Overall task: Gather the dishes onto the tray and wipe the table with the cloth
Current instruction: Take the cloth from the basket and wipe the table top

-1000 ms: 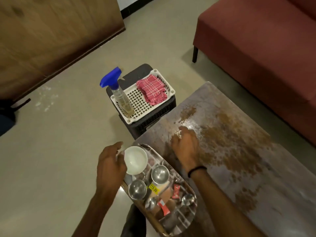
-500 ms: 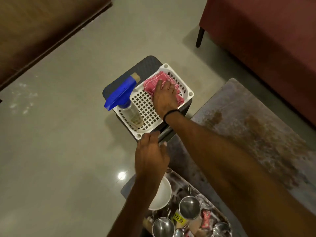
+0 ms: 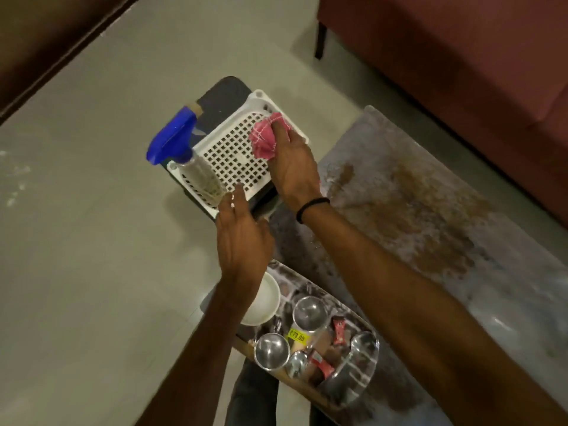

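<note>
My right hand (image 3: 292, 167) grips the bunched pink checked cloth (image 3: 265, 139) just above the white plastic basket (image 3: 227, 149). My left hand (image 3: 241, 238) hovers with relaxed fingers at the basket's near corner, close to the spray bottle (image 3: 184, 149) with the blue head that lies in the basket. The steel tray (image 3: 362, 385) on the table's near end holds a white bowl (image 3: 264, 302), several small steel cups and red sachets. The grey table (image 3: 461, 272) has a brown stain across its top.
The basket rests on a dark stool (image 3: 224, 93) beside the table's far left corner. A red sofa (image 3: 461, 50) stands behind the table. Pale floor (image 3: 92, 241) lies to the left, with a wooden panel (image 3: 46, 32) at the top left.
My right hand left the stained table, reached into the basket and picked up the pink cloth, now bunched and lifted. My left hand let go of the white bowl and moved toward the basket.
</note>
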